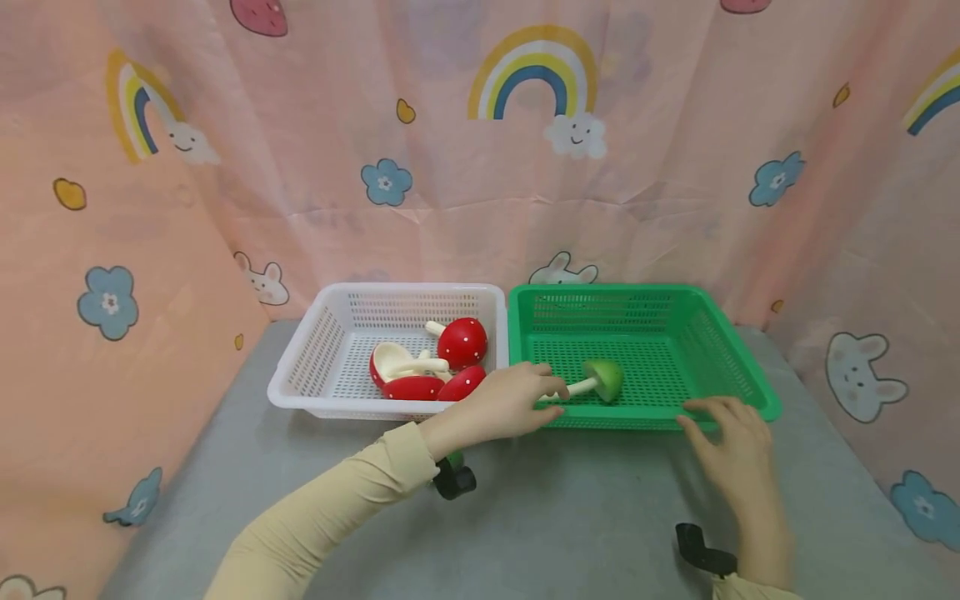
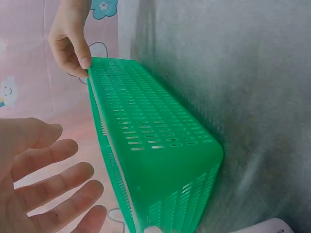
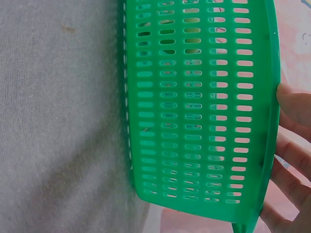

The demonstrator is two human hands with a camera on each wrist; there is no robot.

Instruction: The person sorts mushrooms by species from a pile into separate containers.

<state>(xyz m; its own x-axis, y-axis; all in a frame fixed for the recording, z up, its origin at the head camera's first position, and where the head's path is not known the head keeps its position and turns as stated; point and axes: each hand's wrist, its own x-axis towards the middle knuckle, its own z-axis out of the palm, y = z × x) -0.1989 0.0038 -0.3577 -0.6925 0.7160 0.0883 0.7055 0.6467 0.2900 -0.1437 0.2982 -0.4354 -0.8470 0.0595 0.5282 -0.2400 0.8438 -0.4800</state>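
My left hand point(image 1: 506, 400) reaches over the left front rim of the green basket point(image 1: 723, 342), close to the stem of a green-capped toy mushroom point(image 1: 609, 381). In the left wrist view its fingers point(image 2: 63, 182) are spread and hold nothing. At the front right of the same basket, my right hand point(image 1: 731, 450) holds the rim, thumb on the outer side and fingers over the edge. Several red toy mushrooms point(image 1: 462, 342) with white dots lie in the white basket point(image 1: 300, 375). Part of another green thing point(image 1: 455, 458) shows on the table behind my left wrist, mostly hidden.
Both baskets stand side by side on the grey table point(image 1: 570, 517), the white one left. A pink patterned curtain point(image 1: 450, 233) hangs behind and at the sides. Black camera mounts point(image 1: 456, 479) sit on both wrists. A pale rounded thing point(image 2: 267, 227) shows at the left wrist view's bottom edge.
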